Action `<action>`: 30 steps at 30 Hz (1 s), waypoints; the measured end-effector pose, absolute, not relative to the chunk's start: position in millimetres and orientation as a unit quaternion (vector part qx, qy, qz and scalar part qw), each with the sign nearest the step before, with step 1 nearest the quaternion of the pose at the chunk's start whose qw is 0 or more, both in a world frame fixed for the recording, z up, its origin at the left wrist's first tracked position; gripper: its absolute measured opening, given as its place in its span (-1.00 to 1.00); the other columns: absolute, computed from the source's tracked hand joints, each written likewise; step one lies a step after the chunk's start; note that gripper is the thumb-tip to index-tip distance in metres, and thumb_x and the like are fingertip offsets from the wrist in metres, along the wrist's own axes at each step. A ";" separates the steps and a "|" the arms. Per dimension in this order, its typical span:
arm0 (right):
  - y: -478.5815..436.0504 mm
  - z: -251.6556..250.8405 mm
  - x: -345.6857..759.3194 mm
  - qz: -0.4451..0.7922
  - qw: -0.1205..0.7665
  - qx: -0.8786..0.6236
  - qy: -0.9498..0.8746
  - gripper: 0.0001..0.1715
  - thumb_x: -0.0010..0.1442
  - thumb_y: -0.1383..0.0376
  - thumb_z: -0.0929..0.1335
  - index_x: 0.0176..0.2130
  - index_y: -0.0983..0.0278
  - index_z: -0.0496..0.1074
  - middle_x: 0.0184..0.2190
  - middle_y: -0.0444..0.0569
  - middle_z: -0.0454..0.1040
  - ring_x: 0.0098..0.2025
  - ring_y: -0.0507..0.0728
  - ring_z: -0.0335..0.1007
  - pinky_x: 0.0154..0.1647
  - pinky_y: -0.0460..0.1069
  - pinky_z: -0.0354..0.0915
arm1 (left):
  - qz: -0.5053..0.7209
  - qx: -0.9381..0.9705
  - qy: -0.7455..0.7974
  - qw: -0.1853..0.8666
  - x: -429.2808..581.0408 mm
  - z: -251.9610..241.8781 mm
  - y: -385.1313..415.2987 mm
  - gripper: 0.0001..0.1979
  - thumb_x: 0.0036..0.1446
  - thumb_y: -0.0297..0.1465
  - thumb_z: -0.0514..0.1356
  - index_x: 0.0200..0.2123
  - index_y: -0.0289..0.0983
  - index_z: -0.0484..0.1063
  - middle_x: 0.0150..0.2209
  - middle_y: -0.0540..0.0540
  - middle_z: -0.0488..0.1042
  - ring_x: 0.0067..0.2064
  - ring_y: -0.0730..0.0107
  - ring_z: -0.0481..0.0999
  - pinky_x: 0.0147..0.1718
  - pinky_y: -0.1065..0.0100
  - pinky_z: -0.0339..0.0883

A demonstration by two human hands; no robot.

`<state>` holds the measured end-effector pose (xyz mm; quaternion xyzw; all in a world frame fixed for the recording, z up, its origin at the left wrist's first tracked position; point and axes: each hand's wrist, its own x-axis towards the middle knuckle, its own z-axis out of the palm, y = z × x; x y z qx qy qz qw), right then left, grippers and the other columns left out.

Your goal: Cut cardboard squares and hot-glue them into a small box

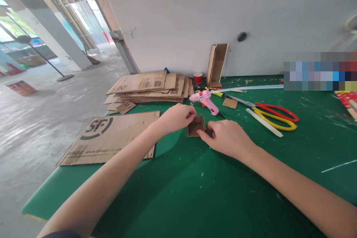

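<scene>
A small open cardboard box [196, 125] sits on the green table [195, 193] in the middle of the view. My left hand [176, 117] grips its left wall with curled fingers. My right hand [227, 137] pinches its near right corner, fingers closed on the cardboard. A pink glue gun [205, 100] lies just behind the box. Red and yellow scissors [275, 116] lie to the right, with a white glue stick [263, 122] beside them.
A large flat cardboard sheet [111, 137] lies at the left edge. A stack of flattened cardboard [147, 87] sits behind it. A tall cardboard box [216, 65] leans on the white board, next to a red spool [198, 77]. A small cardboard scrap [230, 103] lies by the gun.
</scene>
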<state>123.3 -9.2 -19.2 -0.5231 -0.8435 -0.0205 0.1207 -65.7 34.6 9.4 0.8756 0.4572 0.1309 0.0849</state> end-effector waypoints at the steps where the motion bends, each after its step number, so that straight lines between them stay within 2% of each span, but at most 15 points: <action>1: -8.9 -21.2 121.0 -0.034 0.112 -0.519 -0.847 -0.48 0.26 0.06 0.14 -0.57 0.27 0.32 -0.62 -0.04 0.44 -0.59 0.09 0.32 -0.60 -0.04 -0.14 | 0.132 0.877 0.455 0.084 -65.7 9.0 34.8 -0.77 0.14 -0.44 0.02 -0.38 -0.26 0.49 -0.43 -0.07 0.53 -0.41 0.40 0.46 -0.40 0.42 0.25; 5: -8.2 -27.3 115.6 -0.060 0.097 -0.525 -0.844 -0.51 0.26 0.21 0.10 -0.51 0.30 0.41 -0.59 0.00 0.48 -0.60 0.10 0.34 -0.60 -0.03 -0.21 | 0.136 0.883 0.443 0.079 -65.8 7.3 36.1 -0.77 0.15 -0.45 0.01 -0.40 -0.25 0.47 -0.44 -0.03 0.53 -0.42 0.41 0.45 -0.42 0.41 0.21; 16: -8.5 -26.9 114.1 -0.042 0.074 -0.552 -0.829 -0.51 0.27 0.24 0.10 -0.47 0.33 0.45 -0.57 0.05 0.50 -0.56 0.12 0.40 -0.60 -0.03 -0.17 | 0.150 0.887 0.427 0.089 -66.4 5.1 36.8 -0.78 0.14 -0.47 0.01 -0.39 -0.27 0.46 -0.43 -0.02 0.53 -0.43 0.44 0.43 -0.44 0.41 0.17; 30: -14.7 -18.3 101.7 -0.073 0.039 -0.576 -0.813 -0.51 0.25 0.30 0.11 -0.48 0.35 0.49 -0.57 0.15 0.51 -0.49 0.25 0.49 -0.59 -0.04 0.05 | 0.152 0.890 0.423 0.080 -66.3 2.6 37.7 -0.77 0.13 -0.47 0.01 -0.39 -0.26 0.47 -0.44 -0.03 0.53 -0.44 0.43 0.44 -0.44 0.41 0.18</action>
